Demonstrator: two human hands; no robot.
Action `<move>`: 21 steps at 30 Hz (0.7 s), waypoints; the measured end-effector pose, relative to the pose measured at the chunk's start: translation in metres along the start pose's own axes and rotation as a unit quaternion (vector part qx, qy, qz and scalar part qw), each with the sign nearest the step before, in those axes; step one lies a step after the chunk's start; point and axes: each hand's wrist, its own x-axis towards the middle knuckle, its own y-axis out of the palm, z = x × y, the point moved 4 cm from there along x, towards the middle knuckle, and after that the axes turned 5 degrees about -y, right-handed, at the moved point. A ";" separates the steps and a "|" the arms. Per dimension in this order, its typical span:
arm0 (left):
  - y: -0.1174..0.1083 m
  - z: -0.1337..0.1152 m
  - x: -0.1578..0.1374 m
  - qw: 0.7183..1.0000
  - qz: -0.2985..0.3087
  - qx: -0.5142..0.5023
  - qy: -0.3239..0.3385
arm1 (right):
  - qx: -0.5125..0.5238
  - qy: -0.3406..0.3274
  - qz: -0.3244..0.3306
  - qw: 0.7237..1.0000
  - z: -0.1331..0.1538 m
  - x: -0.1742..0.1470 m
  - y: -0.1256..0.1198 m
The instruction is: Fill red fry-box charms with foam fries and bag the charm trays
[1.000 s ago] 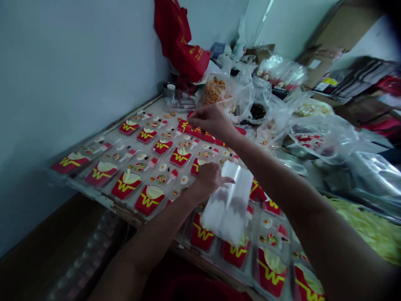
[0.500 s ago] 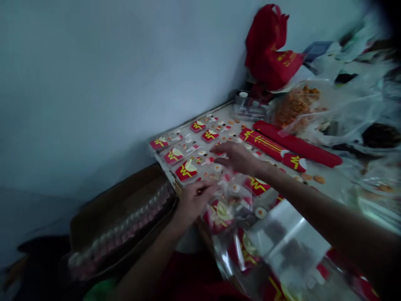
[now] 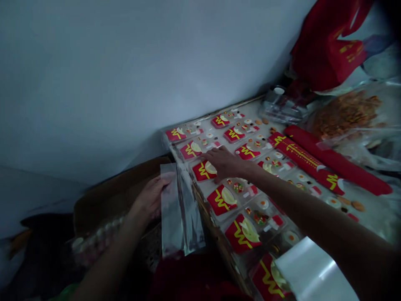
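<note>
Left hand (image 3: 153,194) pinching clear bag (image 3: 171,225), right hand (image 3: 225,162) unclear, packets (image 3: 222,198) covering table (image 3: 216,234), pale wall (image 3: 109,75)

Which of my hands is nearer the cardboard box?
Left. Your left hand, holding a clear bag, is by the cardboard box; your right hand is farther off, over the red packets.

Plain blue-grey wall (image 3: 125,83) filling the upper left, dim cool light, pale-topped bench (image 3: 219,240) with a worn edge along the wall, deep shadow below, open brown carton (image 3: 125,175) beside it.
</note>
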 end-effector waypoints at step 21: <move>0.037 -0.021 -0.022 0.985 0.041 0.123 0.117 | -0.018 0.118 -0.196 0.973 0.027 -0.117 -0.080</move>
